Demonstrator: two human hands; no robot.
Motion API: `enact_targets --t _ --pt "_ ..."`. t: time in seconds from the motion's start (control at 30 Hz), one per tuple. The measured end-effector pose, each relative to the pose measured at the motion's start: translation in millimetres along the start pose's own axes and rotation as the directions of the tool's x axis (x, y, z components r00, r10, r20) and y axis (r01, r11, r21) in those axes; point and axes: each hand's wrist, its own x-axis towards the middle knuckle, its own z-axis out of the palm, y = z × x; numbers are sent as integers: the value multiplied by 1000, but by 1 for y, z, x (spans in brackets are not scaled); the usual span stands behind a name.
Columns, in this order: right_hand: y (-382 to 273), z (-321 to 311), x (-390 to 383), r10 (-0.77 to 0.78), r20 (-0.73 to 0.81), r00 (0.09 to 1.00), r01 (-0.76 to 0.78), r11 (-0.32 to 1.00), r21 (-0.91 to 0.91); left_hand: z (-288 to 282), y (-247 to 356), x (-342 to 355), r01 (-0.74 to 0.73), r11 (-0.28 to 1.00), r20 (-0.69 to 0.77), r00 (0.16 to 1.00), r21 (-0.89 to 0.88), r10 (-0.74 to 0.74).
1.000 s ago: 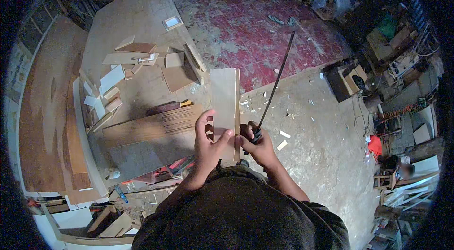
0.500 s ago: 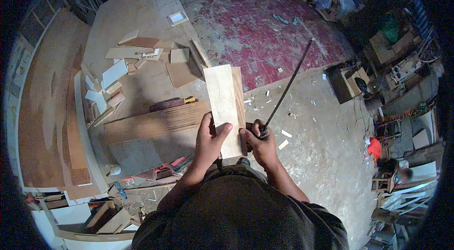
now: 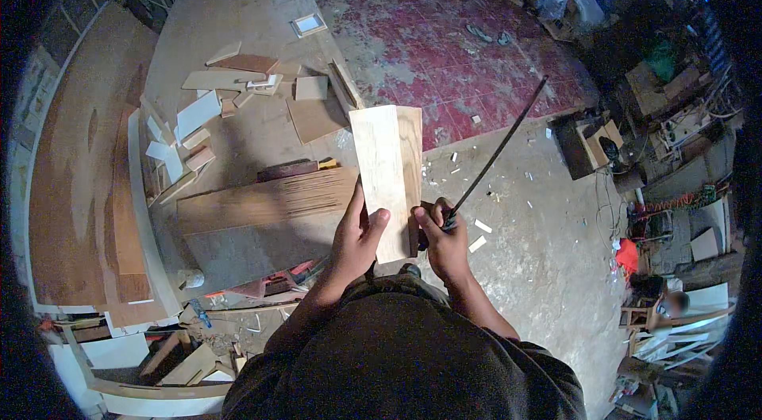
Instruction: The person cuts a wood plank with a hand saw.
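Observation:
In front of my body stands a pale wooden board (image 3: 381,174), held up lengthwise. Along its right side shows a browner, grained wooden piece (image 3: 410,158); whether the two are joined I cannot tell. My left hand (image 3: 355,233) grips the pale board from the left, its thumb lying on the face and the fingers behind. Closed at the lower right of the wood is my right hand (image 3: 447,245), wrapped round a long thin dark rod (image 3: 500,146) that slants up to the right. The right thumb is close to the brown piece's edge.
A worktable (image 3: 230,11) at left carries wood offcuts (image 3: 198,114), a plank with a split-looking end (image 3: 238,202) and a dark tool with a yellow end (image 3: 290,170). Scraps lie on the concrete floor (image 3: 548,237). Clutter and wood strips (image 3: 690,333) line the right side.
The wood has shifted slightly right and turned, so more of the brown piece shows. My right hand and the rod have moved a little right. Both hands keep hold.

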Motion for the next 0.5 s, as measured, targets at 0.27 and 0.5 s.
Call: enact_targets --t 0.27,0.5 --pt "5 1 10 -73 -96 993 86 987 139 -24 -13 5 165 949 -214 950 -270 -226" --pt "15 -5 20 -37 -88 995 33 998 -51 -72 -36 1 170 858 -307 886 -485 -349"
